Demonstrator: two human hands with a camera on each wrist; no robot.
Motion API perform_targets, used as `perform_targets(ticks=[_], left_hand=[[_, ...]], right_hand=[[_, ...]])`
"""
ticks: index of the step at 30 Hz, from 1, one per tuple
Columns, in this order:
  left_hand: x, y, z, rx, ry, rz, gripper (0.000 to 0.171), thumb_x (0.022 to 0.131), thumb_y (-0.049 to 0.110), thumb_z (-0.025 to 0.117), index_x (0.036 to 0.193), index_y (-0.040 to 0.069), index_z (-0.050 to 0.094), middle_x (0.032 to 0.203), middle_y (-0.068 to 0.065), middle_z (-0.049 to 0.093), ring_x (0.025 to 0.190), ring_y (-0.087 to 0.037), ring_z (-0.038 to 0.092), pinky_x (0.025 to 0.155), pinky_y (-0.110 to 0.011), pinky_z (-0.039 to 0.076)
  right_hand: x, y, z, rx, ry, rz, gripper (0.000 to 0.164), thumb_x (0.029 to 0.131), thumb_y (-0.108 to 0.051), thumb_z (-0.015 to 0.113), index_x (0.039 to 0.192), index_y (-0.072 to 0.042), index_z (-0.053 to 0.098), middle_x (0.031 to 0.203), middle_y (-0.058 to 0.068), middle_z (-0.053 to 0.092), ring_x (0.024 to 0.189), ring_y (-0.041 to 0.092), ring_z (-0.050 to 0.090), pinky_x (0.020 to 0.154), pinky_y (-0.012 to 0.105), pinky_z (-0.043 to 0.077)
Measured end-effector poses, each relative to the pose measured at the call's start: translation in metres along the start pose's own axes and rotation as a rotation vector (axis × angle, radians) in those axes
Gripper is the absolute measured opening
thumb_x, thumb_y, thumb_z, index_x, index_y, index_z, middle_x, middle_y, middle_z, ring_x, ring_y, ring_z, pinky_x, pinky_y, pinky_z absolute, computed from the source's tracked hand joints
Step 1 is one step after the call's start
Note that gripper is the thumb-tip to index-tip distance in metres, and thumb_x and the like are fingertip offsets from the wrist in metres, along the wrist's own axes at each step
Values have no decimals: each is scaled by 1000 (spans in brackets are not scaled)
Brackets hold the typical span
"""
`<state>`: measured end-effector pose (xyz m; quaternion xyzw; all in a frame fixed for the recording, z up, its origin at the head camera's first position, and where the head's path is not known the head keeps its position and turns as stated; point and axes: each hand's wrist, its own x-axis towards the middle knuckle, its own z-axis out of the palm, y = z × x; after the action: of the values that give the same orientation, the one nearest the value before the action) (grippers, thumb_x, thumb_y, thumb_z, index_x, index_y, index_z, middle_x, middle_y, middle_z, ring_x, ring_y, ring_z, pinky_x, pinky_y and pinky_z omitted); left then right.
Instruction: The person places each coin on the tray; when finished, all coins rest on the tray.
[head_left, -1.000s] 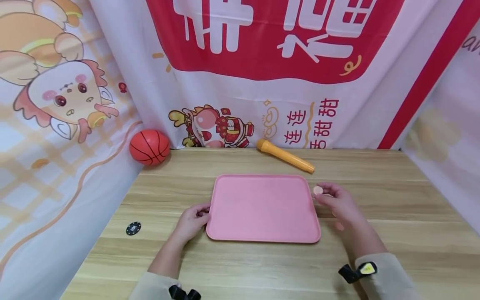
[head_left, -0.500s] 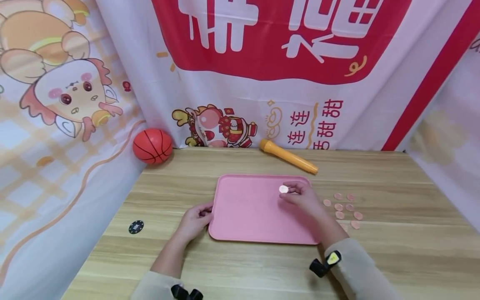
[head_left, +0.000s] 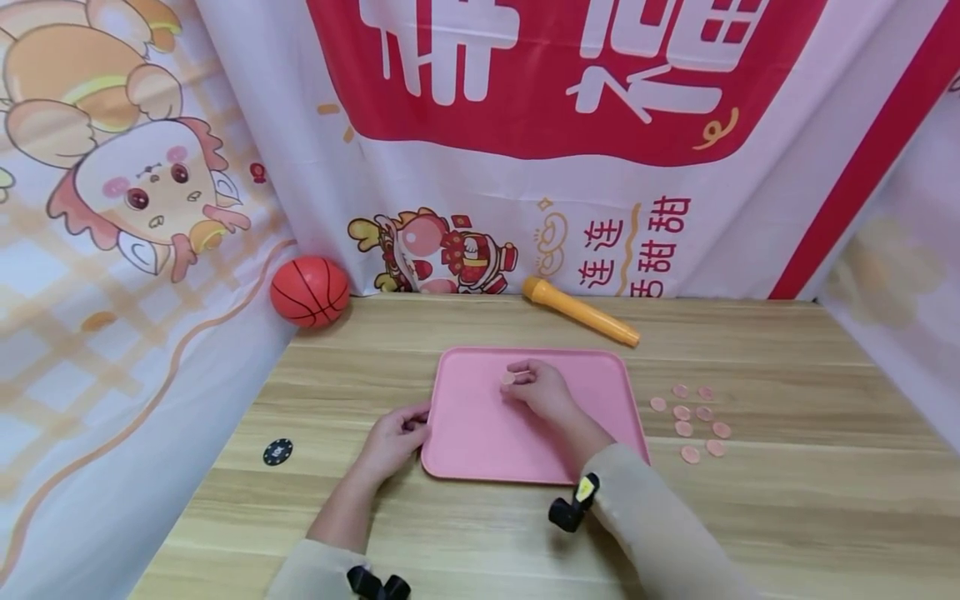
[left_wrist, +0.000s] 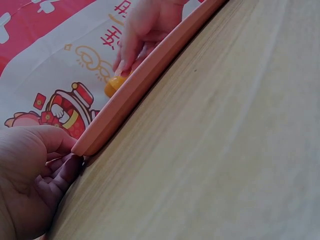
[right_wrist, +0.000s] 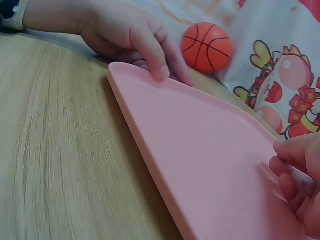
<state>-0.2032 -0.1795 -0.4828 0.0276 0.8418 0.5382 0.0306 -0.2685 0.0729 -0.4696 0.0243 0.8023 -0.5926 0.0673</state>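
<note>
Here, a small, round, pale pink disc [head_left: 508, 379] was pinched in the right grip [head_left: 542, 392] above the rectangular pink tray [head_left: 480, 442], whose left edge was held by the left grip [head_left: 393, 442].

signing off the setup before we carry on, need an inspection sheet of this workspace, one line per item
Surface: wood-grain tabletop, no spill or damage seen.
Job's things: pink tray lying on the tabletop; one pale pink disc held above it; nine loose pink discs scattered to its right.
Clutter: black poker chip to the left, orange toy microphone behind the tray, toy basketball at the far left corner.
Hands: left hand grips the tray's left edge; right hand pinches the disc over the tray.
Cables: nothing seen.
Surroundings: printed cloth hanging behind the table and along both sides.
</note>
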Motion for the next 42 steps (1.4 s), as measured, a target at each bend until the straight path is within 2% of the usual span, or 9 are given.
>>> perform_targets(ticks=[3,7,11,14,21,29,36,39,42], left_hand=[[0,1,1,-6,1,0,40,88,2,64,127,-7,60,105,-19,68,84,-9,57,72,-17,48],[1,1,2,-15,-3,-3,40,88,1,64,127,-7,60,105,-19,68,85,-10,58,72,-17,48],[2,2,3,-10,-4,-8,41,88,2,65,127,-7,60,104,-18,68,85,-11,58,71,-17,48],[1,3,3,-7,-7,-10,41,88,2,65,127,-7,60,104,-18,68,85,-12,58,71,-18,48],[3,2,3,-8,-10,-1,40,88,1,63,127,-7,61,103,-17,68,84,-11,57,72,-17,48],[1,1,2,-3,-6,5,40,87,1,64,126,-7,61,104,-17,68,85,-11,58,73,-18,49],[1,-1,1,-3,-1,-6,40,88,2,64,126,-6,61,104,-16,68,85,-11,57,73,-18,48],[1,-1,0,-2,1,-5,39,88,2,64,127,-6,61,105,-17,68,86,-11,58,74,-18,48],[1,-3,-1,8,2,-5,39,88,2,64,126,-6,61,106,-17,68,86,-12,58,74,-18,49]], right_hand=[[3,-4,13,6,-1,14,37,79,-1,77,114,0,66,93,11,70,77,10,61,70,23,54],[5,-9,24,-47,-4,13,35,79,-1,76,112,1,66,93,11,69,77,11,61,69,24,55],[4,-13,27,-178,14,5,30,79,-9,77,107,-3,69,93,8,69,82,15,61,77,28,54],[2,-16,27,-250,28,29,26,80,-15,77,104,-6,71,94,6,69,86,16,61,83,32,51],[-3,-21,30,-322,55,58,21,83,-22,76,99,-8,72,98,5,72,92,19,62,90,36,49],[-2,-21,32,-326,52,51,23,83,-23,75,100,-8,71,100,6,71,94,20,62,92,37,49],[-1,-18,32,-331,38,47,32,79,-23,79,107,-9,71,105,7,70,98,22,62,94,39,47],[-1,-16,30,-276,22,36,35,79,-23,79,110,-8,70,105,7,70,93,20,62,89,36,50],[-2,-13,27,-185,-7,26,36,81,-22,79,112,-6,68,103,9,70,82,17,61,76,31,53]])
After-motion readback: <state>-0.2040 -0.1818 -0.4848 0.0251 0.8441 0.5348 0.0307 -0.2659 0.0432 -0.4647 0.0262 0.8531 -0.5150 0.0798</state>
